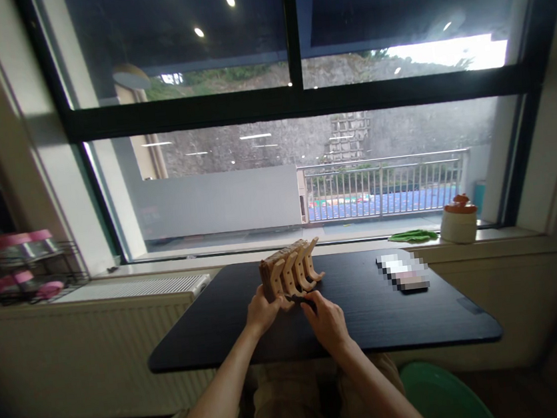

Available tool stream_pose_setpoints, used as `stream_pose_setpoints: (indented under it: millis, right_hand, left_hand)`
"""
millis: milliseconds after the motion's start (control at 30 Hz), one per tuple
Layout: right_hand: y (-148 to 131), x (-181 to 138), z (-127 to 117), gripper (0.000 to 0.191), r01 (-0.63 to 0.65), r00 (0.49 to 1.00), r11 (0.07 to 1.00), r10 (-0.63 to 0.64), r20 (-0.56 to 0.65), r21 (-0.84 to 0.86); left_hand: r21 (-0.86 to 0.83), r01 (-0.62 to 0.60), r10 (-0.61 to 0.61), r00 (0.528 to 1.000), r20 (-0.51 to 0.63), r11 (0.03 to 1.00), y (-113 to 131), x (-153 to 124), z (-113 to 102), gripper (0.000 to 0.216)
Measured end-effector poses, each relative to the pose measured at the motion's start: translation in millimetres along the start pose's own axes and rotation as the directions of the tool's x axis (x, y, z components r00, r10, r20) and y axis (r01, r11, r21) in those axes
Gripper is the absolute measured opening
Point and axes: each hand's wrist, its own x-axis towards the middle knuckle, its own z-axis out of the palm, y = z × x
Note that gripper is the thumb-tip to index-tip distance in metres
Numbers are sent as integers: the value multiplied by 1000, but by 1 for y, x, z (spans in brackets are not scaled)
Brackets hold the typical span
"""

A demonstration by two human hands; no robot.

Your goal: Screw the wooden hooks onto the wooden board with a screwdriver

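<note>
A wooden rack (265, 279), with rough bark along its top and several pale curved hooks on its side, is held tilted over the dark table (213, 337). My left hand (263, 313) is closed on its lower left end, the thumb against the nearest hook. My right hand (328, 317) is closed around a slim dark tool (299, 298), its tip pointing left at the foot of the nearest hook. Whether the tip touches the wood, and the tool's exact kind, I cannot tell.
A blurred-out phone-like object (404, 272) lies at the table's right. On the windowsill are a green cloth (412, 236) and a pale jar (458, 223) with an orange lid. A wire rack (71, 266) with pink-topped containers stands left. A green round stool or tub (445, 398) is below.
</note>
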Motion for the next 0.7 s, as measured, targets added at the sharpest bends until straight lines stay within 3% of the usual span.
stream_pose_setpoints:
  millis: [533, 700]
  right_hand:
    - [-2, 0, 3, 40, 36, 999, 999, -36, -5, -21]
    - [-2, -1, 4, 24, 31, 1000, 1000, -31, 2, -6]
  left_hand:
    - [3, -26, 26, 1000, -5, 1000, -7, 2, 4, 43]
    - [2, -23, 23, 1000, -7, 1000, -6, 2, 3, 42]
